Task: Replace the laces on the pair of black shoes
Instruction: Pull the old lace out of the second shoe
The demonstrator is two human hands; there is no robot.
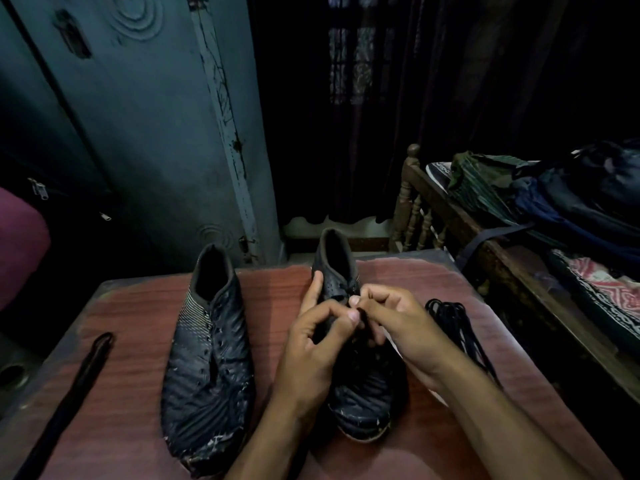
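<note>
Two worn black shoes stand on a reddish wooden table (138, 393), toes toward me. The left shoe (207, 355) has bare eyelets and no lace. Both hands work over the right shoe (363, 393). My left hand (311, 344) holds the shoe's side, index finger stretched along the upper, thumb and a finger pinching the black lace at the eyelets. My right hand (391, 320) pinches the same lace just beside it. A bundle of black laces (457, 327) lies on the table right of the right shoe. A single black lace (79, 379) lies stretched out at the table's left.
A blue-grey metal cupboard (138, 133) stands behind the table on the left. A wooden bed frame (433, 209) piled with bags and clothes is close on the right. A maroon seat (17, 244) edges in at far left. Dark curtains hang behind.
</note>
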